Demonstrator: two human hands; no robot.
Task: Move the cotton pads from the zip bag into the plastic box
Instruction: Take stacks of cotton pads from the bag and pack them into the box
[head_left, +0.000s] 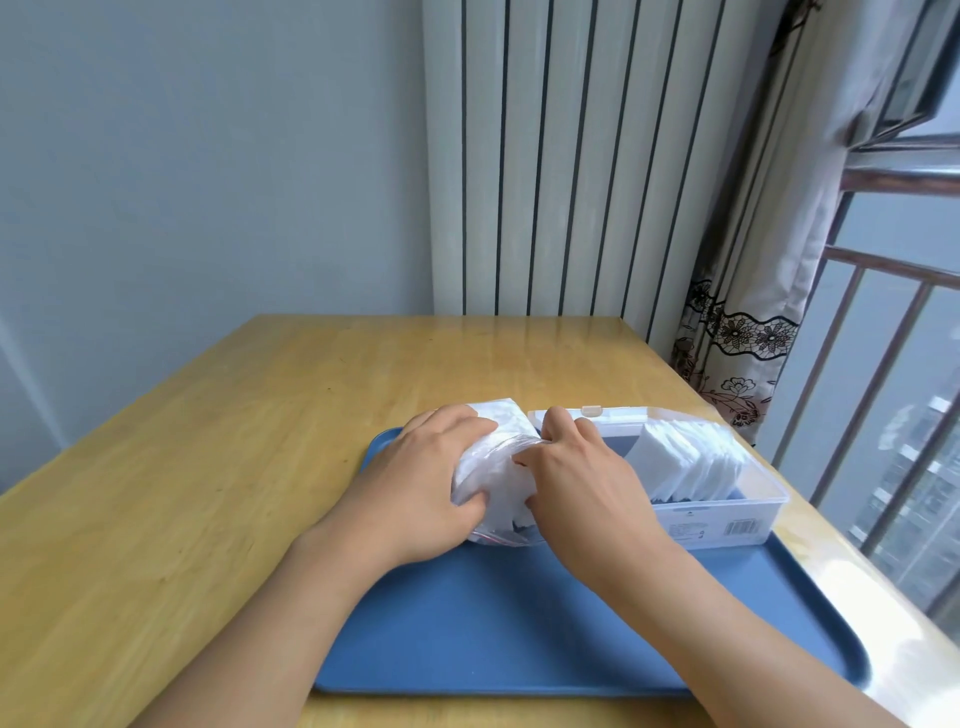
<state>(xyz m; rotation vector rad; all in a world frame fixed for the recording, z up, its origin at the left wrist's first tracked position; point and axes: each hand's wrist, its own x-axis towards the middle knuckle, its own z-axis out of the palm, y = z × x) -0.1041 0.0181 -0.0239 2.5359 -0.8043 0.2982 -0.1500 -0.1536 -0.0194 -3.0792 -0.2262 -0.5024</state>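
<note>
A: Where's the zip bag (493, 480) rel. to the tray (519, 623)?

B: On the tray's far-left part, just beside the plastic box (727, 512), which sits along the tray's far-right edge. Bag looks to touch the box's left end, can't be sure.

A: Hands?

B: Both on the bag. Left hand (415, 483) wraps it from the tray's left side: fingers curled over the top, thumb tucked under near the bag's front, so the bag lies betw. thumb and fingers. Right hand (576, 467) comes from the box side, fingers bent and pinching the bag's mouth by the red zip line; its fingertips are buried in plastic, can't tell if they're inside or outside the bag.

A: Cotton pads?

B: Two lots. White stack (506, 418) still in the bag, poking out past the left knuckles toward the tray's far edge. Others (691, 462) stand on edge in a leaning row in the box's right half; left half of the box shows dark, no pads seen there.

A: Box lid?

B: Open, white clasp (591, 410) at the far rim.

A: Tray sits on?

B: Wooden table (208, 467), near its window-side edge.
</note>
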